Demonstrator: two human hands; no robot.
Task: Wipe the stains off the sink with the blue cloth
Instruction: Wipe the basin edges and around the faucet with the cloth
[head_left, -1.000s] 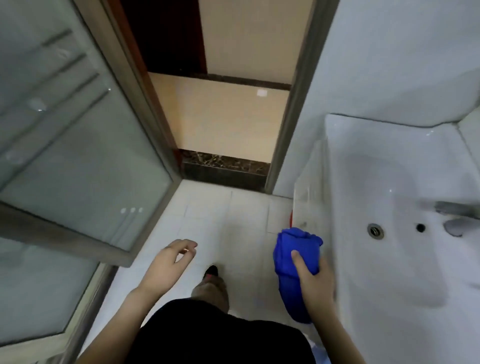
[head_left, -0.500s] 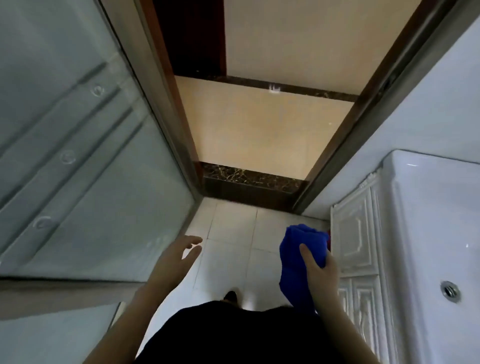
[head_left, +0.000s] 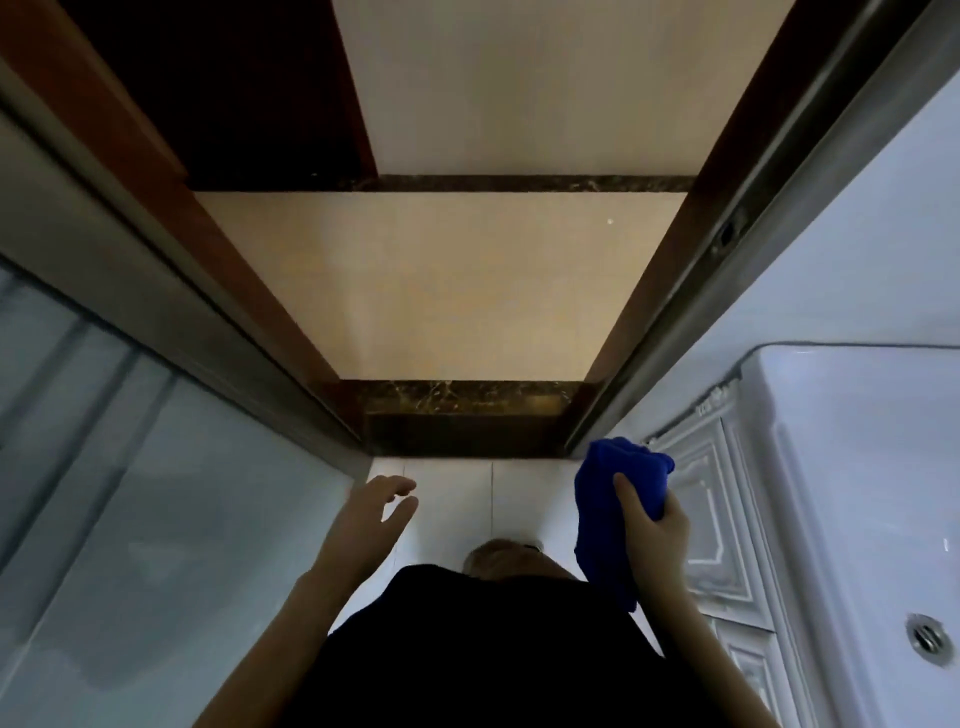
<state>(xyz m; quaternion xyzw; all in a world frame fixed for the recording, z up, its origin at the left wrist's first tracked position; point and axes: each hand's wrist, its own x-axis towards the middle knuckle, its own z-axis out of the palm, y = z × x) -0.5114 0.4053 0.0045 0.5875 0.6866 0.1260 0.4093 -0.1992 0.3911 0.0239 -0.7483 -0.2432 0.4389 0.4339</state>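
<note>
1. Head view showed a glossy white sink (head_left: 857, 467) with a rounded rim and a round metal drain (head_left: 924, 635) in its basin.
2. Just left of the sink, the right hand (head_left: 657, 525) gripped a bunched, plush blue cloth (head_left: 597, 519), its tail hanging down.
3. Farther left of the sink, the left hand (head_left: 371, 514) hovered with its fingers loosely spread, holding nothing.
4. Under the sink's rim stood a white cabinet (head_left: 711, 519) with moulded panels.

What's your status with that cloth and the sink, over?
Right hand grips blue cloth, clear of the sink. Left hand open, empty. Nothing between cloth and sink.
</note>
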